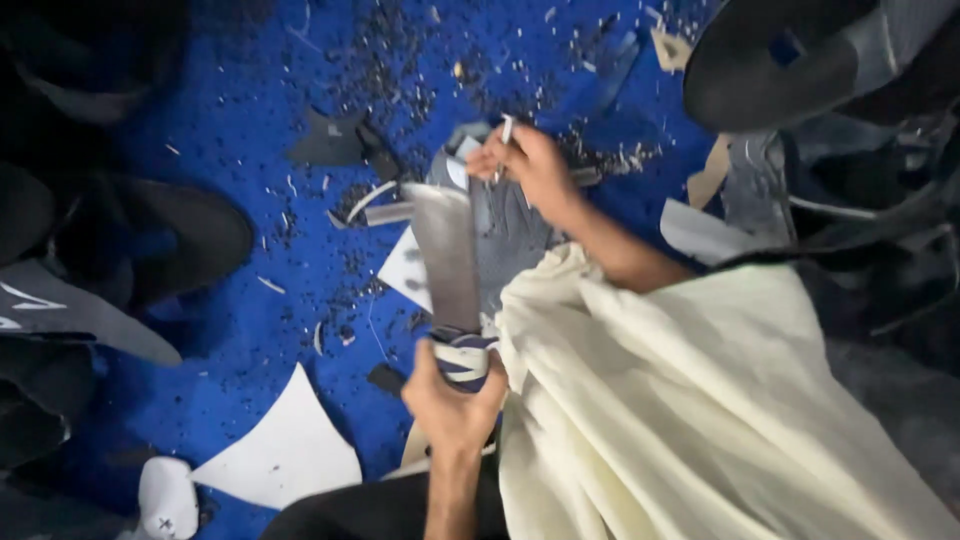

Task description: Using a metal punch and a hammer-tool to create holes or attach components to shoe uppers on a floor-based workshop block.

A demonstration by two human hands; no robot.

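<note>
1. My left hand (452, 398) is wrapped tight around the tape-bound handle of a broad flat steel blade (446, 252), which points away from me over the blue mat (230, 300).
2. My right hand (525, 165), at the far end, pinches a small pale sliver (506, 130) while pressing on a grey sheet piece (505, 235) lying under the blade.
3. A cream cloth (700, 400) covers my lap, just right of the blade.
4. White offcuts (285, 450) and dark shavings litter the mat.
5. Risk, as I judge it: the right fingers sit near the blade tip, so a slip could cut them; the cloth could snag.
</note>
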